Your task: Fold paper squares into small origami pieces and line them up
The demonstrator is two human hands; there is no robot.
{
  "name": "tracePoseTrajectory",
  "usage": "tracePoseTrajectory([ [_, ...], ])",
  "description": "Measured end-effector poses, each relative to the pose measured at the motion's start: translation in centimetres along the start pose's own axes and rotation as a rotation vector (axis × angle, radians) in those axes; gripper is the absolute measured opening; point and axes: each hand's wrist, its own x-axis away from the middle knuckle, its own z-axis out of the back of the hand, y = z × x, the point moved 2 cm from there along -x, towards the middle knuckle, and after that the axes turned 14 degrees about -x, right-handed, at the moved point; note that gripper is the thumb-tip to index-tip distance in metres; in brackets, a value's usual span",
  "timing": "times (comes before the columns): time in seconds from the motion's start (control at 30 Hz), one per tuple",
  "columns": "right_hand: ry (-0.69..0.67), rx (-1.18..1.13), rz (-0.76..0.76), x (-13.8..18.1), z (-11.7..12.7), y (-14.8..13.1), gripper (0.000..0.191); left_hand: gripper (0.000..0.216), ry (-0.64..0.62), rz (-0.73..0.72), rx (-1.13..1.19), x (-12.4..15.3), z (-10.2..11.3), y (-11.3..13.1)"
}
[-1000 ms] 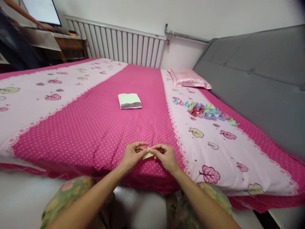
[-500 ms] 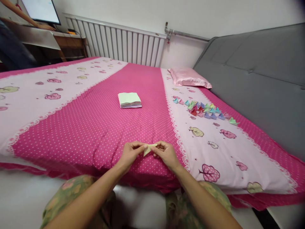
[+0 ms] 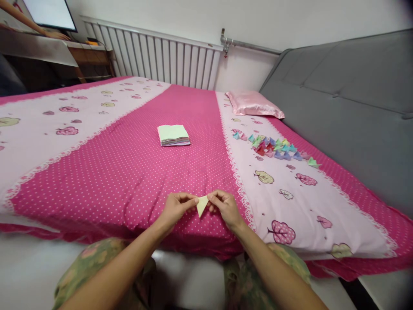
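Between my hands, over the near edge of the bed, is a small pale yellow folded paper, shaped like a triangle pointing down toward me. My left hand pinches its upper left corner between thumb and fingers. On the other side, my right hand grips the upper right corner in the same way, its other fingers curled behind. Farther out on the bed lies a stack of square coloured paper with a pale green sheet on top. Several small folded paper boats in many colours are grouped to the right.
The bed's pink dotted sheet spreads out before me. A pink pillow rests near the grey headboard. Behind stands a white radiator. At the far left another person's arm reaches over a desk with a monitor.
The yellow paper has turned so that more of its flat triangular face shows, its point now lower. Both hands keep their pinch on it. The view has shifted slightly.
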Motion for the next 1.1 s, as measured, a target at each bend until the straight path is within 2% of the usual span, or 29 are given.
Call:
tracePoseTrajectory([
  [0.37, -0.025, 0.016, -0.004, -0.16, -0.32, 0.14, 0.027, 0.022, 0.006, 0.046, 0.014, -0.03, -0.12, 0.31],
  [0.57, -0.091, 0.207, 0.039, 0.03, -0.37, 0.60, 0.027, 0.021, 0.036, 0.062, 0.046, -0.05, 0.02, 0.17],
  [0.67, -0.077, 0.263, 0.054, 0.10, -0.31, 0.67, 0.027, 0.019, 0.049, 0.057, 0.053, -0.03, 0.12, 0.03],
  [1.1, 0.008, 0.227, 0.050, 0.31, -0.47, 0.72, 0.031, 0.016, 0.046, 0.065, 0.034, -0.10, 0.18, 0.00],
])
